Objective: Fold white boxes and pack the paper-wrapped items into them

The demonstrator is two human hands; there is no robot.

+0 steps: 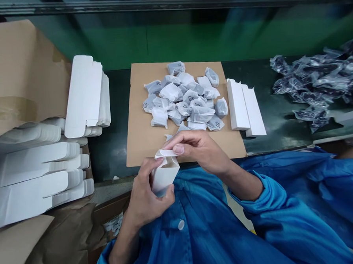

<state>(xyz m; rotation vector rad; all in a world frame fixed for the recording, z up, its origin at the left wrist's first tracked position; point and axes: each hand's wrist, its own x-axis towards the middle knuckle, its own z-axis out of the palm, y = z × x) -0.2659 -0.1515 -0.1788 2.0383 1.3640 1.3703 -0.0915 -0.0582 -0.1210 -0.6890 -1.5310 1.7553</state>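
Observation:
A small white box (164, 178) is tilted in front of my chest, its upper end uncovered. Fingers and thumb of my left hand (148, 194) wrap round its sides. At the box's top, my right hand (199, 148) pinches the end flap (168, 152) between thumb and fingers. Just beyond the hands, several small parcels in whitish wrapping (183, 96) lie heaped on a cardboard sheet (138, 145). What the parcels contain is hidden.
Flattened white cartons (84, 93) are stacked at the left beside a big brown cardboard box (22, 69). Two white boxes (244, 108) lie right of the sheet. Dark items in clear plastic bags (315, 77) sit far right. Blue cloth (330, 191) shows at the right.

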